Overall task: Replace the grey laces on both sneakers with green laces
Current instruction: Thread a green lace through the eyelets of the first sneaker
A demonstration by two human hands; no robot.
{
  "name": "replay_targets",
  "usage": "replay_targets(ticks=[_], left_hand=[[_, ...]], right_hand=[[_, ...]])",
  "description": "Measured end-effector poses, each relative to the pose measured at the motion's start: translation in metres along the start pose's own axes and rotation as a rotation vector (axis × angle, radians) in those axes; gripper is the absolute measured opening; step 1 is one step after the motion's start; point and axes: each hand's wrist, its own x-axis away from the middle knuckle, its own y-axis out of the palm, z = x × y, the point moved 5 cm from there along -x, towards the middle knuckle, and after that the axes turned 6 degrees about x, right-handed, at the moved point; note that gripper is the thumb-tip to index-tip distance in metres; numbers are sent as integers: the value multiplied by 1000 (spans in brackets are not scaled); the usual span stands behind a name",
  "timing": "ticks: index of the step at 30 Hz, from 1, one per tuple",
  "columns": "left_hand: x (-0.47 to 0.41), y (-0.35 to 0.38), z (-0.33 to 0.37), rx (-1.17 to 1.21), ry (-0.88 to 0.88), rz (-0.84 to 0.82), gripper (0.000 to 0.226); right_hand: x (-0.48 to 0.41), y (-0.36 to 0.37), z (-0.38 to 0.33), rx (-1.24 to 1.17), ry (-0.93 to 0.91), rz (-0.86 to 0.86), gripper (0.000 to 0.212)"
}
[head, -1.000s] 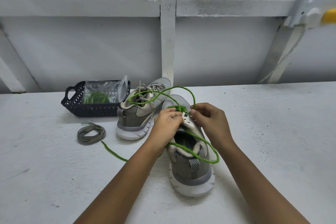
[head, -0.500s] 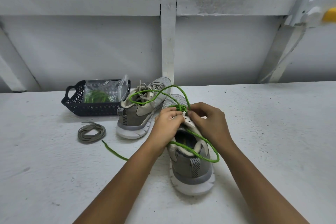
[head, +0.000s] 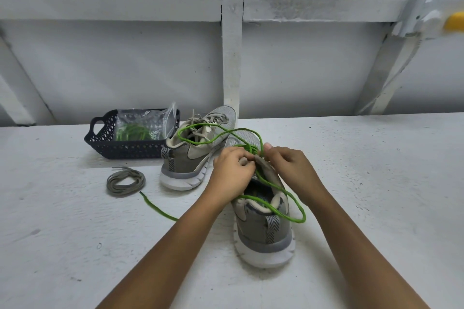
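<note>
- On a white speckled tabletop (head: 75,246), a left hand (head: 229,170) is gripping the nearer grey mesh sneaker (head: 263,238); the right hand (head: 288,165) is pinching its green cord lace (head: 157,209).
- The farther grey sneaker (head: 185,160) is awaiting relacing.

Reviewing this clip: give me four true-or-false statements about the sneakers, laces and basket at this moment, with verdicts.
1. The left hand and the right hand are both at the near sneaker. True.
2. The far sneaker already has a green lace threaded. False: it has pale grey laces; the green lace only loops over it.
3. A coiled grey lace lies on the table. True.
4. The basket is empty. False: it holds a plastic bag with green laces.
</note>
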Motion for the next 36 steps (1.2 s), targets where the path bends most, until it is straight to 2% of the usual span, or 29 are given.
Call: replay_targets(ticks=[3,6,11,13,16,21,23,26,29,32,34,36], left_hand=[[0,0,4,-164,24,29,9],[0,0,11,-331,40,39,17],[1,4,18,-448,80,13,20],[2,3,20,-421,133,41,18],[3,-2,22,-263,181,86,12],[3,-12,15,37,69,174,7],[3,-22,17,271,29,257,14],[-2,-48,20,772,7,320,21],[-6,-90,13,921,-9,479,22],[-7,-119,1,689,-122,610,21],[-8,-122,4,392,-133,564,17],[-7,-109,14,-69,-61,425,20]], right_hand=[[5,5,-4,-38,-9,-82,30],[4,7,-1,-89,40,-109,25],[2,9,4,-197,117,-32,18],[1,8,8,-212,151,4,21],[0,7,9,-219,158,40,23],[1,7,10,-222,162,71,24],[0,7,11,-222,172,71,22],[0,7,12,-211,179,70,21],[-1,7,13,-197,179,71,21],[-2,7,13,-167,186,84,29],[-1,7,13,-159,180,85,32],[-1,8,13,-165,176,83,32]])
